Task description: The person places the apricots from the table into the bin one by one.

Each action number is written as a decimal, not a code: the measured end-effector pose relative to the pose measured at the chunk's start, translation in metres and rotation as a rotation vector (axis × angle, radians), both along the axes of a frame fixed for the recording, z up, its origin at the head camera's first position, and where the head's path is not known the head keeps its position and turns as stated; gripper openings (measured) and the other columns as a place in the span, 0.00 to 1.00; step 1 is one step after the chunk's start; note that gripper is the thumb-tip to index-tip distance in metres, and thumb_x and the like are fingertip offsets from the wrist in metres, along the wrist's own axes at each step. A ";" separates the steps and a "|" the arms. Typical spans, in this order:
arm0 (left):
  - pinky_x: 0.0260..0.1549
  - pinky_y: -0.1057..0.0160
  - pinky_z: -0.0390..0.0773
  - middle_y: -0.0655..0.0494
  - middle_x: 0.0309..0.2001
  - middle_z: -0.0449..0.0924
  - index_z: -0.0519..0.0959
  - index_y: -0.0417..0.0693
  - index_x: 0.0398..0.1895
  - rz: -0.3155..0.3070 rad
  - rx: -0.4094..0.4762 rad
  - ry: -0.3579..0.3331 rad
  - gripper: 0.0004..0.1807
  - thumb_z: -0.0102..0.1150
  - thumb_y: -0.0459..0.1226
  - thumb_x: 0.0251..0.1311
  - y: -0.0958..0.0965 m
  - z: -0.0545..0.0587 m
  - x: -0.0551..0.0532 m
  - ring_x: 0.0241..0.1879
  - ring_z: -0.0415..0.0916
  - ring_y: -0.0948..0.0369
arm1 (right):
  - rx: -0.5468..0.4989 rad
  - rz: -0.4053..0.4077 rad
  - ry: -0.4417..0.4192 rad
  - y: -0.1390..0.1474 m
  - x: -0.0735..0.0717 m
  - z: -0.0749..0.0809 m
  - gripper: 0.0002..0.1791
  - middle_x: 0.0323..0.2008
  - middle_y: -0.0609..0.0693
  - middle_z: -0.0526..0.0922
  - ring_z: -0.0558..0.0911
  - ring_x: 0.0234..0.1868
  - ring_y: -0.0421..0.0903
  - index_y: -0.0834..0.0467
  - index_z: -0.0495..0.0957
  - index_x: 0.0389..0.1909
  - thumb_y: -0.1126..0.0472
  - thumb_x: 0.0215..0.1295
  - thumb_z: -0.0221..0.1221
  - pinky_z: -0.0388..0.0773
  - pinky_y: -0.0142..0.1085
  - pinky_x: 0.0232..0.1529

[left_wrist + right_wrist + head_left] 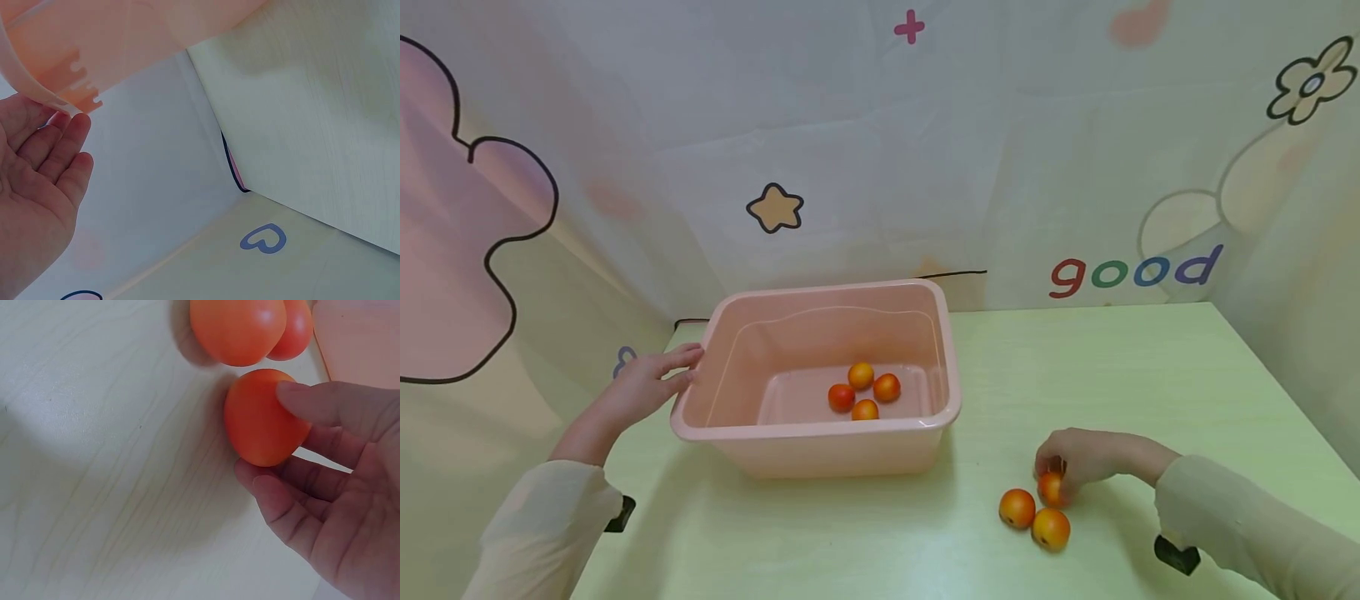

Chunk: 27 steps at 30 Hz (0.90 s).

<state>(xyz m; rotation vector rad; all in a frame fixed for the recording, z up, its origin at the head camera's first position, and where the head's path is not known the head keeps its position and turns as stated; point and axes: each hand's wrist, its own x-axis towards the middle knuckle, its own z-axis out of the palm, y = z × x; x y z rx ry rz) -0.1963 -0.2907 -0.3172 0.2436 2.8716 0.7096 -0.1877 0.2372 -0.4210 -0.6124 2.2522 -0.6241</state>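
My right hand [1086, 457] pinches an orange-red tomato [265, 417] between thumb and fingers, low over the table; whether it touches the surface I cannot tell. Two more tomatoes lie close beside it, one on the left [1017, 508] and one in front [1050, 529]. At the left, the fingers of my left hand [643, 389] touch the rim of a pink plastic basin [831, 454]. The left wrist view shows those fingertips slightly bent against the rim's outer edge, without wrapping it. Several tomatoes [887, 387] sit together on the basin's floor.
The pale wood-grain table [1112, 367] carries the basin left of centre. Behind it hangs a printed cloth [865, 167] with a star and the word "good"; cloth also closes off both sides. The table's left edge runs just past the basin.
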 end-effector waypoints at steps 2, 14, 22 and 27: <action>0.51 0.35 0.58 0.41 0.66 0.53 0.57 0.44 0.65 -0.001 0.000 0.001 0.30 0.46 0.47 0.62 0.000 0.000 0.000 0.61 0.52 0.37 | 0.004 -0.009 -0.001 -0.001 0.001 0.002 0.11 0.26 0.46 0.73 0.68 0.30 0.44 0.52 0.76 0.26 0.67 0.40 0.64 0.65 0.34 0.31; 0.51 0.34 0.58 0.42 0.66 0.52 0.56 0.45 0.65 0.001 0.011 -0.003 0.31 0.46 0.48 0.61 -0.002 -0.002 0.000 0.62 0.51 0.37 | -0.048 -0.015 0.005 -0.005 -0.014 0.028 0.10 0.28 0.47 0.74 0.70 0.32 0.45 0.55 0.75 0.32 0.65 0.46 0.63 0.68 0.35 0.33; 0.51 0.35 0.59 0.41 0.66 0.53 0.57 0.44 0.65 0.000 0.004 0.000 0.32 0.46 0.49 0.61 -0.002 -0.001 -0.001 0.61 0.52 0.37 | -0.052 -0.006 0.022 -0.012 -0.021 0.045 0.11 0.29 0.47 0.76 0.72 0.32 0.45 0.55 0.75 0.33 0.64 0.47 0.63 0.70 0.35 0.35; 0.51 0.35 0.60 0.41 0.66 0.53 0.57 0.44 0.65 0.001 -0.002 0.000 0.32 0.46 0.50 0.61 -0.003 -0.001 -0.002 0.61 0.53 0.38 | -0.063 0.002 0.035 -0.016 -0.026 0.058 0.10 0.29 0.46 0.77 0.73 0.33 0.44 0.56 0.75 0.34 0.64 0.49 0.62 0.72 0.34 0.36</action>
